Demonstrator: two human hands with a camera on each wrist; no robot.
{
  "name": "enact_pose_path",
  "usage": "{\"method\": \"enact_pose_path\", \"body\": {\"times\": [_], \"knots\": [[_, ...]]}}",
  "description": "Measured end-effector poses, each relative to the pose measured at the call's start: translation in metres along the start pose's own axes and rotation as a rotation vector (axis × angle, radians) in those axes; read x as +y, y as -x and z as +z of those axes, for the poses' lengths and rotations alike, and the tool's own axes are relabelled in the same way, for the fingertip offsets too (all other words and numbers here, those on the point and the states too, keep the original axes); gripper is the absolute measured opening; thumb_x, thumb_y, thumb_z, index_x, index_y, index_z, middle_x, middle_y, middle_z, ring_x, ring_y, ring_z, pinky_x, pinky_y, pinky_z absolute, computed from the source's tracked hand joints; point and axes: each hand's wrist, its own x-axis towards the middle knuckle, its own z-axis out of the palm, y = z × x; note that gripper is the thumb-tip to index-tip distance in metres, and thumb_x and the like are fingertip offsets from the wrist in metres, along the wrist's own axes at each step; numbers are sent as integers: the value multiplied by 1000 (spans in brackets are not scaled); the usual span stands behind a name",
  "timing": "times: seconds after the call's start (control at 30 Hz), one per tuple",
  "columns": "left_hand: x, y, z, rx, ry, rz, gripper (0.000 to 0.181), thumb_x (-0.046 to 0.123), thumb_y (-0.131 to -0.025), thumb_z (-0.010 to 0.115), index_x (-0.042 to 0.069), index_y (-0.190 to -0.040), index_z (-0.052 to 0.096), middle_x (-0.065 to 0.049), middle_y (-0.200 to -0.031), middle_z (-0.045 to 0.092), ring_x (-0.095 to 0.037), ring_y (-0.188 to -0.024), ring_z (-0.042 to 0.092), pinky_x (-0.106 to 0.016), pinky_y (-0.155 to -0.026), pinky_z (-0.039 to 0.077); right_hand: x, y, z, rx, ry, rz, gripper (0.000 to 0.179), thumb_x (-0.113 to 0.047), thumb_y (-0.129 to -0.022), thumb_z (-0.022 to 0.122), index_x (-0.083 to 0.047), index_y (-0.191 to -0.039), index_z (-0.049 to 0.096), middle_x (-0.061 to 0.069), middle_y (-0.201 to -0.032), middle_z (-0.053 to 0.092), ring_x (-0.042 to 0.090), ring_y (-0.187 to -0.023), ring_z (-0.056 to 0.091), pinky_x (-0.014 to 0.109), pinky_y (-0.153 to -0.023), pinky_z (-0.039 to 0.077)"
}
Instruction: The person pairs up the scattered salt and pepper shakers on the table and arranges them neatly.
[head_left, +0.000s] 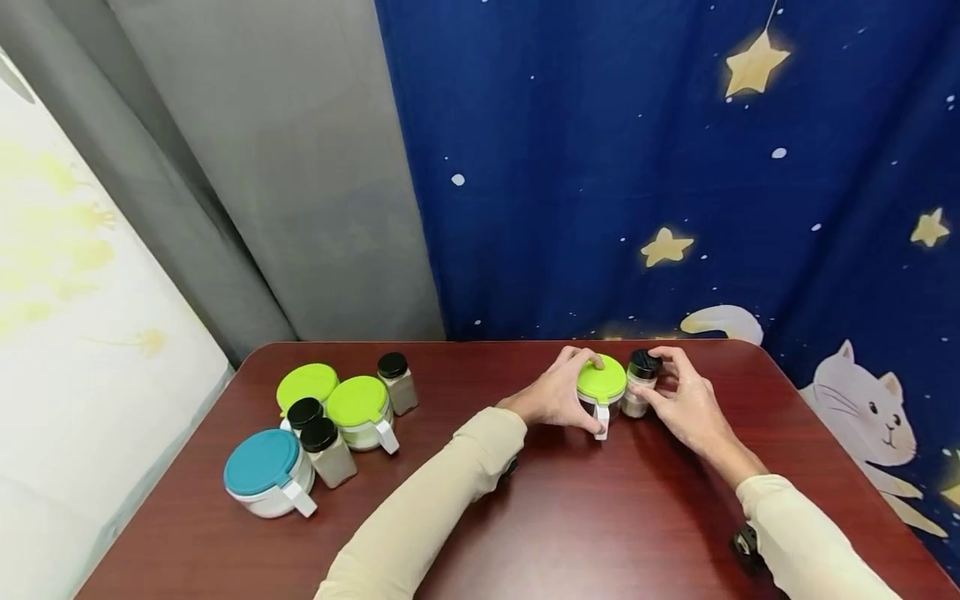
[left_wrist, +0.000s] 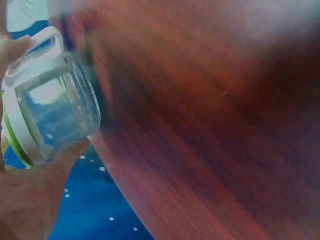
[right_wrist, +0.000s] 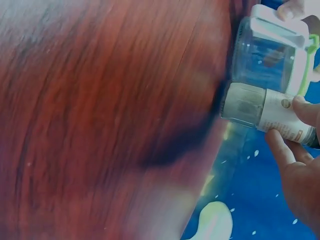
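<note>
At the far right part of the table, my left hand (head_left: 558, 392) grips a clear jar with a green lid (head_left: 602, 379) and a white handle. Thumb and fingers reach round the jar's sides, the thumb close to the handle. The left wrist view shows the jar's clear glass body (left_wrist: 55, 110) upright on the wood. Just right of it, my right hand (head_left: 692, 408) pinches a small black-capped spice shaker (head_left: 637, 405) between thumb and fingers. In the right wrist view the shaker (right_wrist: 245, 105), with a pale label, stands right beside the jar.
On the table's left side are a blue-lidded jar (head_left: 261, 463), two green-lidded jars, one in front (head_left: 358, 402) and one behind (head_left: 307, 383), and several black-capped shakers, one (head_left: 397, 385) standing apart. A blue star-patterned curtain (head_left: 562, 167) hangs behind the table's far edge.
</note>
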Motion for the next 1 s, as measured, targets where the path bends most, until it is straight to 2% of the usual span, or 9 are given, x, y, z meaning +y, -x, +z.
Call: {"method": "enact_pose_path", "body": {"times": [0.2,0.33,0.43,0.57,0.67,0.73,0.8,0.87,1.0], "knots": [[-4,-9,2,-30,-45,-11,85,29,-62,97,20,-130,47,-6,-137,39,-13,-116,49,-18,-92,42,4,4,2,0,42,37,59,-2,-86,81,-2,-134,46,31,-115,64,42,-97,69,30,-79,55],[0,-13,2,-56,-55,-49,87,32,-63,97,24,-131,45,-4,-137,38,-15,-110,52,-21,-87,44,5,1,-2,13,49,28,60,-1,-84,82,-3,-134,47,31,-113,65,43,-96,69,12,-76,47],[3,-16,1,-74,-66,-75,87,32,-64,97,26,-132,43,-4,-137,37,-17,-104,55,-22,-84,46,6,-3,-2,13,50,24,62,-1,-84,82,-3,-134,46,31,-112,66,43,-95,69,10,-74,46],[8,-14,0,-93,-75,-90,90,32,-64,97,25,-135,41,-6,-141,33,-18,-108,54,-22,-86,45,6,-3,-3,-29,80,59,83,-5,-84,83,-5,-148,31,34,-116,62,45,-99,68,37,-79,56],[14,-8,-3,-76,-61,-82,96,36,-64,97,24,-139,39,-7,-147,27,-18,-124,45,-23,-95,41,2,-1,-8,-92,105,106,108,-16,-83,85,-8,-158,7,38,-134,50,51,-117,55,62,-94,45],[20,-4,-7,-56,-57,-57,97,40,-66,96,23,-142,38,-6,-148,26,-17,-130,38,-24,-99,38,-3,0,-13,-114,133,116,113,-22,-84,84,-8,-160,0,37,-145,39,54,-128,43,69,-99,35],[25,1,-12,-31,-51,-31,93,42,-71,92,23,-144,39,-4,-149,29,-17,-131,36,-26,-99,39,-12,0,-19,-84,149,106,103,-23,-87,79,-6,-160,8,33,-150,34,54,-133,36,72,-101,30],[31,6,-19,-15,-64,-5,86,43,-77,87,22,-145,39,-3,-147,34,-16,-129,37,-28,-98,41,-22,0,-23,-19,167,74,84,-21,-91,72,-6,-159,24,29,-150,38,50,-134,37,70,-102,31],[43,19,-34,-15,-112,-23,80,42,-86,79,20,-151,38,-1,-149,39,-15,-132,37,-31,-100,43,-46,0,-21,73,150,-22,57,-16,-96,65,-10,-150,47,20,-145,50,41,-132,45,60,-104,36]]}}
